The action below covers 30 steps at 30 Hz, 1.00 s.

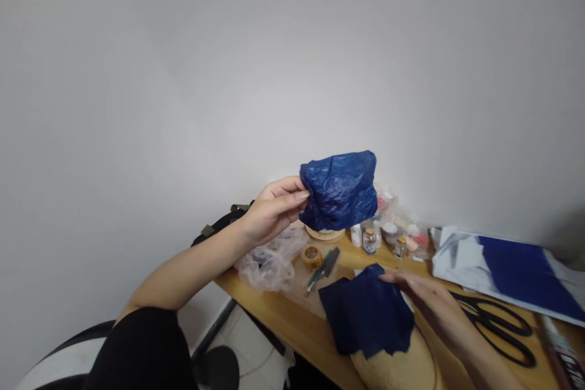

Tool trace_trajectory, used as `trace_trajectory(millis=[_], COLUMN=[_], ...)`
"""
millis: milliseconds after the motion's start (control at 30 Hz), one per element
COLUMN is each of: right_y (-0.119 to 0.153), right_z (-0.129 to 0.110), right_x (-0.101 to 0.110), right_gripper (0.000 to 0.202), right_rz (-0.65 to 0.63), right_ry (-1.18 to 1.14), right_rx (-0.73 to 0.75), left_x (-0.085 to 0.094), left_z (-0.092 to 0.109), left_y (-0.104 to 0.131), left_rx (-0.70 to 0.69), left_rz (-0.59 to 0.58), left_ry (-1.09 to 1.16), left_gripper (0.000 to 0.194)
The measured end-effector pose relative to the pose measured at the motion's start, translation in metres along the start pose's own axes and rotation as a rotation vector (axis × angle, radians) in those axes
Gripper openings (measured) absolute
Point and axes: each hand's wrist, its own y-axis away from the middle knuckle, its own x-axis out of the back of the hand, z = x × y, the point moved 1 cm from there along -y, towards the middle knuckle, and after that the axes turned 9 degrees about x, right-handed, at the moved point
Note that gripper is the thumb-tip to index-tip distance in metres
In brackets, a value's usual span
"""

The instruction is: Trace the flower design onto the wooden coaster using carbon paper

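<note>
A crinkled, shiny blue sheet [340, 189] is raised in front of the wall. My left hand [276, 207] pinches its left edge between thumb and fingers. Lower down, darker blue pieces of thin sheet [377, 311] lie over a tan, rounded object [397, 367], whose kind I cannot make out. My right hand [423, 298] reaches in from the right with its fingers stretched out. Its fingertips touch the upper right of the dark blue pieces, and the thumb is hidden.
On the wooden table [262, 304] are a tape roll [312, 257], a clear plastic bag [269, 265], small bottles [369, 241] and bagged items. Black-handled scissors [498, 323], a marker-like tube [564, 350] and a white-and-blue sheet stack [516, 271] lie at right. Behind stands a wall.
</note>
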Motion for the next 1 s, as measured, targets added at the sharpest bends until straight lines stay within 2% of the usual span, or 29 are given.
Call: trace_trajectory(millis=[100, 167, 200, 300, 400, 500, 633, 767, 900, 1000], right_y=[-0.018, -0.031, -0.037, -0.042, -0.032, -0.018, -0.007, -0.002, -0.001, -0.003], right_z=[-0.057, -0.096, -0.113, -0.154, -0.180, -0.195, -0.203, -0.205, -0.208, -0.211], right_x=[-0.014, -0.022, -0.026, -0.040, -0.053, -0.062, -0.067, -0.067, -0.065, -0.064], right_gripper=[0.053, 0.062, 0.062, 0.044, 0.019, 0.021, 0.019, 0.020, 0.024, 0.027], right_rz=[-0.147, -0.186, -0.155, -0.125, -0.064, 0.006, 0.067, 0.069, 0.066, 0.040], right_ry=[0.157, 0.117, 0.073, 0.030, 0.146, 0.279, 0.369, 0.438, 0.513, 0.545], right_rx=[0.243, 0.357, 0.391, 0.454, 0.496, 0.569, 0.560, 0.513, 0.489, 0.450], left_x=[-0.002, -0.003, -0.002, -0.001, 0.004, 0.010, 0.019, 0.023, 0.022, 0.020], left_z=[-0.003, -0.005, -0.007, -0.012, -0.018, -0.023, -0.029, -0.027, -0.019, -0.015], left_y=[0.012, 0.018, 0.020, 0.027, 0.034, 0.038, 0.042, 0.051, 0.059, 0.062], left_rx=[0.014, 0.033, 0.041, 0.052, 0.033, -0.018, -0.107, -0.184, -0.278, -0.281], left_rz=[-0.040, -0.069, -0.082, -0.120, -0.140, -0.112, -0.037, 0.010, 0.050, 0.038], left_ry=[0.020, 0.031, 0.036, 0.036, 0.016, -0.013, -0.076, -0.149, -0.330, -0.411], left_gripper=[0.037, 0.037, 0.037, 0.034, 0.033, 0.029, 0.023, 0.017, 0.018, 0.020])
